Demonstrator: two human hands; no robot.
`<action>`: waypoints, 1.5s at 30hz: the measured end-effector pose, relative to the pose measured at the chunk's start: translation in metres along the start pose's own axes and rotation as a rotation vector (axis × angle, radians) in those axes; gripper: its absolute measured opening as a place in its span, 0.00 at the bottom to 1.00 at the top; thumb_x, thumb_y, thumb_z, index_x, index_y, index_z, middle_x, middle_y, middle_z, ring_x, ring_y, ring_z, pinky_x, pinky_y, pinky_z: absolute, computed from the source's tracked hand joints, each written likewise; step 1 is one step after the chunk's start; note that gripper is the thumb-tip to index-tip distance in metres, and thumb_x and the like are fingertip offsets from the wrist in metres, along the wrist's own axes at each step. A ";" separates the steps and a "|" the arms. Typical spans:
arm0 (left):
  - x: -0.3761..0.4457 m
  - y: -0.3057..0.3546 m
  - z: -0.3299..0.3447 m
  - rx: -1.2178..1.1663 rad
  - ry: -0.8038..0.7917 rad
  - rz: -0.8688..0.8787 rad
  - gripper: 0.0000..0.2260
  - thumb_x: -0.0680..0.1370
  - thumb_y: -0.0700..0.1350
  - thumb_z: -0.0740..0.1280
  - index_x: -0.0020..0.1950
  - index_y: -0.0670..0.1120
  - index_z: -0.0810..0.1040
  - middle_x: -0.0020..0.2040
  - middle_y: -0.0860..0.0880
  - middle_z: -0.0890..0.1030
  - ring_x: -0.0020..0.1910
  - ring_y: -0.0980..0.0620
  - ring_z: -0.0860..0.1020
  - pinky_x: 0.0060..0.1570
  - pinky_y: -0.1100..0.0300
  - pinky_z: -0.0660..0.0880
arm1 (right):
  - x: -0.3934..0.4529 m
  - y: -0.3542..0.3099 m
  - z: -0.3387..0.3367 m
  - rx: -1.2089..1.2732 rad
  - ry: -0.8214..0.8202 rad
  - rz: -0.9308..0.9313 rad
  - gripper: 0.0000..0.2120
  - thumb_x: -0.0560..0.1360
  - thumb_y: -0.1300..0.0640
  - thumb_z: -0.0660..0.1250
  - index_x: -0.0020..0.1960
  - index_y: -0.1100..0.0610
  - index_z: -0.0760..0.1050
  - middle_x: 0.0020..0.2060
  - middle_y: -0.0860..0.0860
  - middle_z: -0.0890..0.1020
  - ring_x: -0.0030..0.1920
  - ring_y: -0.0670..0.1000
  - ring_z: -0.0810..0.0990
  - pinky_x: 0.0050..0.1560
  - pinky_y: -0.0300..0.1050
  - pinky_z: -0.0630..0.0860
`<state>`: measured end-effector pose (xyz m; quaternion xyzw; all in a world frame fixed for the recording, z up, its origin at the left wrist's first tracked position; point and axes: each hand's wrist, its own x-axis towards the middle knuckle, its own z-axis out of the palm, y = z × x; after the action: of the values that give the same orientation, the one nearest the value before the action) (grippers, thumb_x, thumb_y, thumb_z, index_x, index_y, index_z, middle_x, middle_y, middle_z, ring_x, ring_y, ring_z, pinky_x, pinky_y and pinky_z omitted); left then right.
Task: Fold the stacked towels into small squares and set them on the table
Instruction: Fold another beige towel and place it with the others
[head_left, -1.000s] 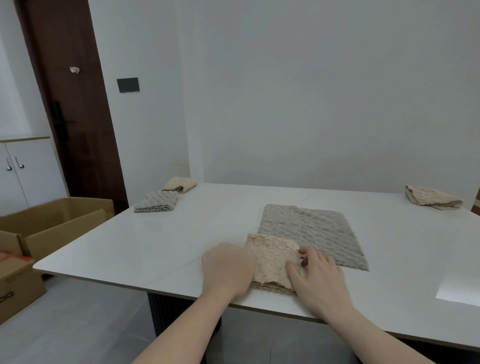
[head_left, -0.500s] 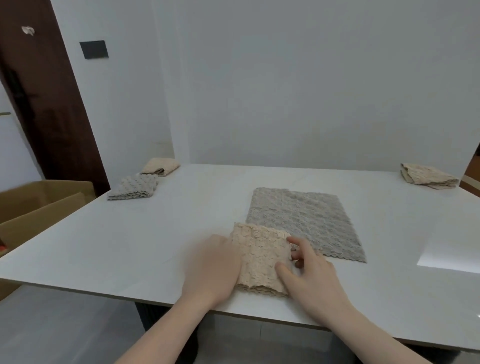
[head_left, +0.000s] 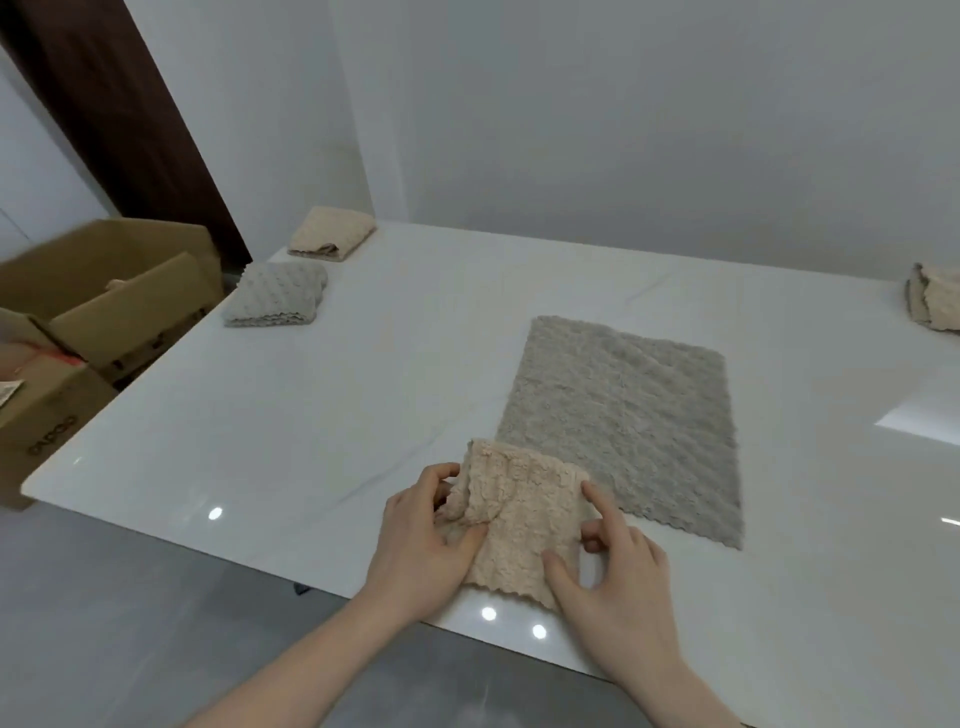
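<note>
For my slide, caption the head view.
Left hand and right hand fold a beige towel beside a flat grey towel.

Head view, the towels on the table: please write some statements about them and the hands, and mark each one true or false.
1. Both hands are on the beige towel at the near edge of the table. True: the left hand grips its left edge, and the right hand holds its right side.
2. The large grey towel is folded into a small square. False: it lies spread flat.
3. A folded grey towel and a folded beige towel lie at the far left corner. True.
4. The cardboard box stands on the table. False: it is beside the table, lower down.
5. The beige towel lies apart from the large grey towel. False: it overlaps its near left corner.
</note>
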<state>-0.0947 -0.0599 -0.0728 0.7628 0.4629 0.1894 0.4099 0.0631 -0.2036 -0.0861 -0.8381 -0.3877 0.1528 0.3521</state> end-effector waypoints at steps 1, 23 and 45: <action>-0.007 0.014 -0.005 -0.042 -0.013 -0.041 0.23 0.72 0.51 0.76 0.63 0.61 0.72 0.50 0.64 0.83 0.53 0.60 0.82 0.51 0.59 0.78 | 0.002 -0.003 -0.006 0.038 -0.057 0.058 0.38 0.70 0.44 0.74 0.76 0.39 0.61 0.45 0.36 0.79 0.51 0.38 0.77 0.65 0.42 0.65; -0.141 0.205 -0.064 -0.377 -0.022 -0.593 0.18 0.75 0.32 0.66 0.60 0.50 0.69 0.54 0.48 0.82 0.43 0.51 0.82 0.33 0.62 0.74 | -0.031 -0.105 -0.222 0.411 -0.583 0.330 0.09 0.73 0.55 0.73 0.53 0.50 0.84 0.50 0.44 0.87 0.52 0.43 0.84 0.52 0.39 0.81; -0.121 0.318 0.082 -0.380 0.117 -0.571 0.15 0.75 0.37 0.69 0.56 0.51 0.73 0.58 0.58 0.77 0.49 0.50 0.81 0.45 0.57 0.78 | 0.049 0.026 -0.338 0.335 -0.725 0.254 0.10 0.71 0.51 0.73 0.53 0.48 0.83 0.49 0.45 0.86 0.51 0.44 0.85 0.58 0.51 0.82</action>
<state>0.0745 -0.2761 0.1438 0.5002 0.6368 0.1932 0.5540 0.2877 -0.3380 0.1353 -0.7025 -0.3497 0.5410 0.3026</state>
